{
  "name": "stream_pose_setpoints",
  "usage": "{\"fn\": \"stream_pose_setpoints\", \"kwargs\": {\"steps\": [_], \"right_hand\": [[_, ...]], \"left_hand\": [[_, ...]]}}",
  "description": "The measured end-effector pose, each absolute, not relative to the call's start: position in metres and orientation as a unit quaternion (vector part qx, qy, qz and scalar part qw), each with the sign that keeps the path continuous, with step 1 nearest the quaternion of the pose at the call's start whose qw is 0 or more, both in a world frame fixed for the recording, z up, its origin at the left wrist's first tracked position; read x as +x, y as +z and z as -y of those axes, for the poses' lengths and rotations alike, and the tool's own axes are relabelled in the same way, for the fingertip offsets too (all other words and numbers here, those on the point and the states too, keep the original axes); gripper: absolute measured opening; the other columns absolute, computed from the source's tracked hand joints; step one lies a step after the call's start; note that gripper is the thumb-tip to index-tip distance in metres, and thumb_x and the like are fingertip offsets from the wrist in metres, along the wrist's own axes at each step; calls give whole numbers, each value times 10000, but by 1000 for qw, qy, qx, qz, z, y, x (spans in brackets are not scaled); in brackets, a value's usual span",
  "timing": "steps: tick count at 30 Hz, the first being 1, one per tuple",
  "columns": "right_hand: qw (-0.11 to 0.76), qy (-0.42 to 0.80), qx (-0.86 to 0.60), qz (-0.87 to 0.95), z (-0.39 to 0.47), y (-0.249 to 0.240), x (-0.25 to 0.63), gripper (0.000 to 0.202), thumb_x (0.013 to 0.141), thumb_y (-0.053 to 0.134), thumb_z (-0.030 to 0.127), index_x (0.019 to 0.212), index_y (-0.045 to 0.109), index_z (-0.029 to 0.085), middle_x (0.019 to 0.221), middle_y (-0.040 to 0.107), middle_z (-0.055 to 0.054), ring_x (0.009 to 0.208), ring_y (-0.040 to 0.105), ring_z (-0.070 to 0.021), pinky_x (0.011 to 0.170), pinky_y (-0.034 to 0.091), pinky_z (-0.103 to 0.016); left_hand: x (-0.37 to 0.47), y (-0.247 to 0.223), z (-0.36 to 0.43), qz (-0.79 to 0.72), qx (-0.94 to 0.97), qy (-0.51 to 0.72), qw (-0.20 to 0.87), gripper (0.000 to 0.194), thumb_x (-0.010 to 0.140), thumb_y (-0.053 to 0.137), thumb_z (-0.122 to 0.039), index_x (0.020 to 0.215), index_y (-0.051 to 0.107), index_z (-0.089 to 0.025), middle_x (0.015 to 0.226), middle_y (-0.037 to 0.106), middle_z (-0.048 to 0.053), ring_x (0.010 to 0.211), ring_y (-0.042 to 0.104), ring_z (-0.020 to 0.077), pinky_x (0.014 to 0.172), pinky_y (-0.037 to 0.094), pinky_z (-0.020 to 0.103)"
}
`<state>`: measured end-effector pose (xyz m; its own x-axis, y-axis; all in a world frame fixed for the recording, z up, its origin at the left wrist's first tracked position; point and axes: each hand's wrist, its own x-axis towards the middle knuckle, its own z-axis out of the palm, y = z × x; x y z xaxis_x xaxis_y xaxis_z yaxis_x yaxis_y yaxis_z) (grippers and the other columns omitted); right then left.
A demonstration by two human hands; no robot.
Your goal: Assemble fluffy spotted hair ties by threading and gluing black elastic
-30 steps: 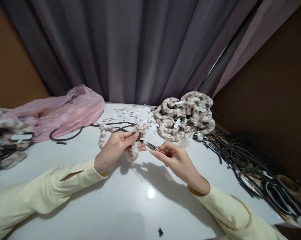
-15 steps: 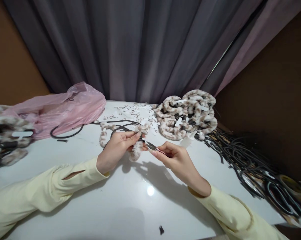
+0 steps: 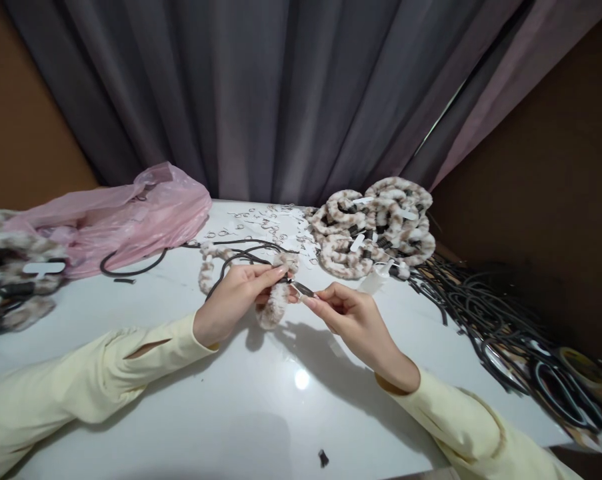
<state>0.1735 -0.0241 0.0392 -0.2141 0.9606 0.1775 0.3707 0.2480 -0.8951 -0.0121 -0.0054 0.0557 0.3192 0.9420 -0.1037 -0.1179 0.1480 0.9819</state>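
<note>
In the middle of the head view my left hand (image 3: pixel 241 290) is closed on a fluffy white-and-brown fur loop (image 3: pixel 273 311). A dark part of the loop shows between the fingers, facing right. My right hand (image 3: pixel 351 317) pinches a small, dark, pointed tool (image 3: pixel 303 289); its exact kind is unclear. The tool's tip reaches the dark part of the loop beside my left fingertips, where a thin white bit shows. Black cords (image 3: pixel 248 250) lie just behind my left hand, with another patch of fur beside them.
Finished-looking fur loops (image 3: pixel 398 213) with white tags are heaped at the back right. Tangled black cords (image 3: pixel 485 313) run along the right edge. A pink plastic bag (image 3: pixel 131 213) lies back left, and small rings (image 3: pixel 275 223) are scattered at the back. One black scrap (image 3: pixel 323 459) sits near the front.
The fur loop has turned a little in my left hand, its lower end hanging slightly lower. The tool stays at the loop, tilted slightly differently.
</note>
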Motion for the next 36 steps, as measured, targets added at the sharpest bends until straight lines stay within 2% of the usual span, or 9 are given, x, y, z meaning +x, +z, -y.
{"fn": "stream_pose_setpoints", "kwargs": {"steps": [4,8,14,17,20,23,28,31,36], "right_hand": [[406,294,-460,733,24,34,175,278,826,582,389,677,542,157,514,433,38,457,314,-70,431,246,-217],[391,113,-415,814,24,28,176,217,862,556,307,711,497,163,532,457,39,441,322,-67,434,248,-212],[322,-131,-335,876,25,29,177,164,927,455,227,853,539,108,561,508,17,414,376,-76,425,246,-228],[280,-225,-316,878,26,30,175,190,921,466,206,979,555,48,582,527,2,415,384,-90,424,233,-252],[248,-267,-323,873,28,29,172,203,917,465,199,1005,563,45,609,549,-12,422,409,-103,423,214,-270],[230,-225,-368,872,29,29,169,216,926,440,221,998,575,69,614,555,-14,410,413,-102,417,183,-270],[293,88,-437,846,24,36,166,297,901,489,353,712,550,134,491,480,36,403,362,-64,420,245,-201],[317,223,-466,796,23,40,166,275,856,558,359,690,559,139,485,487,42,427,376,-60,431,277,-184],[343,263,-475,766,29,43,167,247,814,610,348,697,574,133,520,494,36,457,368,-61,443,288,-187]], "left_hand": [[-13,58,5,-410,535,382,632,297,801,578,-380,782,687,-105,723,679,70,714,611,166,618,435,221],[-13,60,6,-441,541,364,616,311,787,581,-403,695,643,-113,626,611,31,538,488,106,510,349,210],[-12,55,7,-444,483,342,673,302,778,582,-396,655,583,-119,571,494,-13,481,344,72,479,278,200],[-12,51,8,-451,466,351,675,313,759,598,-404,626,558,-123,565,479,-16,485,347,74,478,267,205],[-10,46,8,-454,456,373,669,316,746,613,-408,615,543,-129,565,481,-14,504,390,82,490,284,207],[-8,42,8,-454,445,394,664,284,736,626,-387,648,558,-126,581,509,-9,513,425,83,505,311,203],[-7,44,9,-463,435,408,656,262,712,657,-365,675,578,-118,559,512,-10,494,431,85,487,323,201],[-9,46,8,-457,446,411,651,280,714,657,-376,646,575,-118,522,465,-30,461,369,68,462,286,194],[-11,45,5,-454,459,401,649,318,752,620,-404,626,571,-116,557,476,-16,485,363,70,466,268,194]]}}
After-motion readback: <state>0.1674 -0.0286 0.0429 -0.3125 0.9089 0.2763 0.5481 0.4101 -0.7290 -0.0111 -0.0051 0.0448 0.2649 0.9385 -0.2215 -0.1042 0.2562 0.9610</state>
